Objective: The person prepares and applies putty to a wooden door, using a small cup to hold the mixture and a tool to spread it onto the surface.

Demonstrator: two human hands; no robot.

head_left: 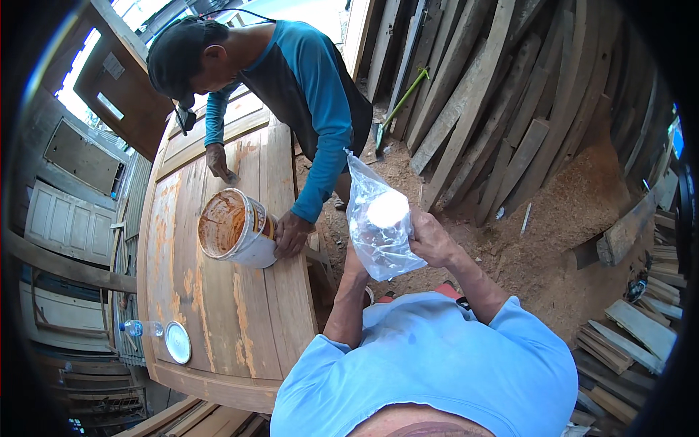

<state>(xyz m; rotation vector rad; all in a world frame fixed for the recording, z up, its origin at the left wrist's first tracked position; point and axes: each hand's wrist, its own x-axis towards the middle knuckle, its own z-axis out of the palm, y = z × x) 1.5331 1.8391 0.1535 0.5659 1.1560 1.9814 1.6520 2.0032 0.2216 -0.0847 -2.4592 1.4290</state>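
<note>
A clear plastic bag hangs in front of my chest, with a bright white round patch in it; whether that is a thing inside or glare I cannot make out. My right hand grips the bag's right side, fingers curled against the film. Behind its lower left edge is my left hand, with the fingers hidden by the bag. To the left, a white bucket smeared inside with orange-brown paste is tilted on a wooden door panel. A co-worker's hand steadies that bucket.
The co-worker leans over the panel, the other hand near its surface. A round lid and a plastic bottle lie on it. Long boards lean at the back right, above sawdust. A green-handled tool stands there.
</note>
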